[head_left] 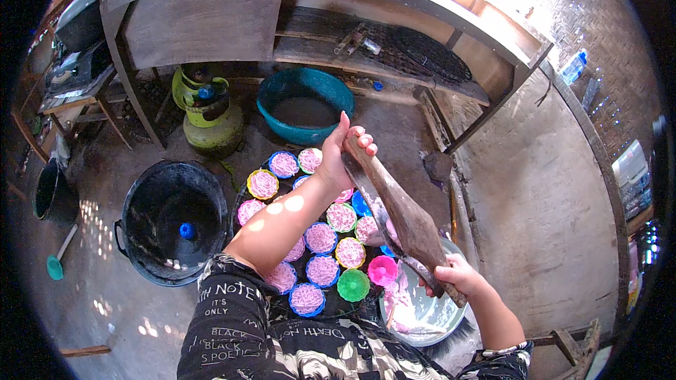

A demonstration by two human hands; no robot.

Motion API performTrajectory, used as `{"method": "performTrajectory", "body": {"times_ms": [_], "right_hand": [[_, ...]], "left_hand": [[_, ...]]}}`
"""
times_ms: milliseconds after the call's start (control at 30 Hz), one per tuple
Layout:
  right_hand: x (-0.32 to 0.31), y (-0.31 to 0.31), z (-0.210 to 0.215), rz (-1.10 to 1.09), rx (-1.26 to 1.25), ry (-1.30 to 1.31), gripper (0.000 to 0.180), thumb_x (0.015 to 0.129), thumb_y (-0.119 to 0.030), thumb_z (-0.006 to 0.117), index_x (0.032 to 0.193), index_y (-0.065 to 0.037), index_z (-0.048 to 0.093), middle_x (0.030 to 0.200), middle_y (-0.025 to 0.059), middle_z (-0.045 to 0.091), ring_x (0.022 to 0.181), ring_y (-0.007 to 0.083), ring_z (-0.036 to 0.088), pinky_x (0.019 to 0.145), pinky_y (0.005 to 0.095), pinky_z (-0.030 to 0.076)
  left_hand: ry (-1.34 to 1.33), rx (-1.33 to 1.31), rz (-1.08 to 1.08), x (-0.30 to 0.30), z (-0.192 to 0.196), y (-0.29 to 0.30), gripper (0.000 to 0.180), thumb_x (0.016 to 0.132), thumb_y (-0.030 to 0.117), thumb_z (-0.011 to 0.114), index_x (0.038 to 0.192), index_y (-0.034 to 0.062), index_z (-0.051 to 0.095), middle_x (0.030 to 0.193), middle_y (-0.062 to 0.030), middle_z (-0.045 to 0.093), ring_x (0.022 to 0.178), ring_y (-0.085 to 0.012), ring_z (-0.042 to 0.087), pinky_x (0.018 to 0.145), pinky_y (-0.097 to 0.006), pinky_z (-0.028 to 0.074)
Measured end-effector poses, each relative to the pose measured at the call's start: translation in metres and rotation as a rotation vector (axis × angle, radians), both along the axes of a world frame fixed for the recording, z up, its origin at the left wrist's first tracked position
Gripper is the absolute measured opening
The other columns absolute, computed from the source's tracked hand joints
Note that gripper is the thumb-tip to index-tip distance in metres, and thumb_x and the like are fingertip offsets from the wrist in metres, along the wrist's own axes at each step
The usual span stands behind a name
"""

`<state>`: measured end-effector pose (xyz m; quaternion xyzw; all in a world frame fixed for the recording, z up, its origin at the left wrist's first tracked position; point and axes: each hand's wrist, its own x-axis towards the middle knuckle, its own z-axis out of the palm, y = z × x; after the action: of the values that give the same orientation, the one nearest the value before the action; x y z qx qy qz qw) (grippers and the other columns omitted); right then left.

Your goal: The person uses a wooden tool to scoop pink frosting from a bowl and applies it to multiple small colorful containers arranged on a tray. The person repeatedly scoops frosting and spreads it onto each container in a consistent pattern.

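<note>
The left hand (336, 153) wraps around the far end of a long wooden tool (405, 214), its thumb pointing away and its fingertips curled over the wood. The right hand (458, 276) clasps the near end, with the fingers mostly hidden underneath. The tool slants between both hands above the work, with a darker strip along its left side and pink dough (391, 229) smeared between the two pieces. Below it, scalloped cups, many filled with pink strands (322, 238), cluster in front of the person; a green cup (353, 285) and a magenta cup (382, 270) sit near a pale bowl (442, 318) streaked with pink dough, partly under the right hand. A black tub (165, 239) stands to the left, and a teal basin (303, 109) lies beyond the cups
</note>
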<state>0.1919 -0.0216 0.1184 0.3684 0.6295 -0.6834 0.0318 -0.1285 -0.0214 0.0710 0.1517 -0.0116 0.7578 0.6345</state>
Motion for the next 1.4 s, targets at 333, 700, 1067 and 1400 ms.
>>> {"method": "performTrajectory", "body": {"times_ms": [333,700,1067,1400], "right_hand": [[-0.008,0.046,0.006,0.146,-0.166,0.190,0.081,0.077,-0.070,0.042,0.120,-0.002,0.042,0.097,0.0160,0.058,0.086,0.0251,0.058,0.076,0.0372,0.046],[-0.043,0.076,0.006,0.010,-0.054,-0.155,0.063,0.091,-0.058,0.025,0.105,-0.002,0.051,0.078,0.0153,0.061,0.065,0.0258,0.062,0.059,0.0361,0.051],[-0.076,0.065,0.007,-0.019,0.395,-0.281,0.062,0.091,-0.054,0.034,0.077,0.000,0.062,0.059,0.0065,0.059,0.048,0.0145,0.054,0.047,0.0310,0.044],[-0.063,0.048,-0.003,-0.055,0.344,-0.212,0.057,0.091,-0.050,0.041,0.076,0.001,0.062,0.055,0.0064,0.055,0.045,0.0131,0.052,0.043,0.0291,0.041]], "left_hand": [[0.122,0.221,0.020,-0.019,0.082,0.021,0.062,0.086,0.060,0.039,0.122,0.0113,0.050,0.069,-0.0019,0.053,0.072,-0.0210,0.055,0.081,-0.041,0.044],[0.029,-0.019,0.230,-0.032,-0.001,0.047,0.049,0.087,0.055,0.042,0.102,0.0106,0.058,0.057,0.0012,0.046,0.056,-0.0165,0.051,0.066,-0.039,0.047],[0.034,-0.122,0.319,-0.053,0.003,0.047,0.043,0.088,0.054,0.041,0.093,0.0127,0.054,0.050,0.0031,0.042,0.047,-0.0140,0.045,0.060,-0.035,0.043],[-0.012,-0.185,0.292,-0.041,-0.006,0.044,0.040,0.088,0.051,0.041,0.078,0.0130,0.050,0.046,0.0032,0.035,0.043,-0.0138,0.040,0.055,-0.033,0.040]]}}
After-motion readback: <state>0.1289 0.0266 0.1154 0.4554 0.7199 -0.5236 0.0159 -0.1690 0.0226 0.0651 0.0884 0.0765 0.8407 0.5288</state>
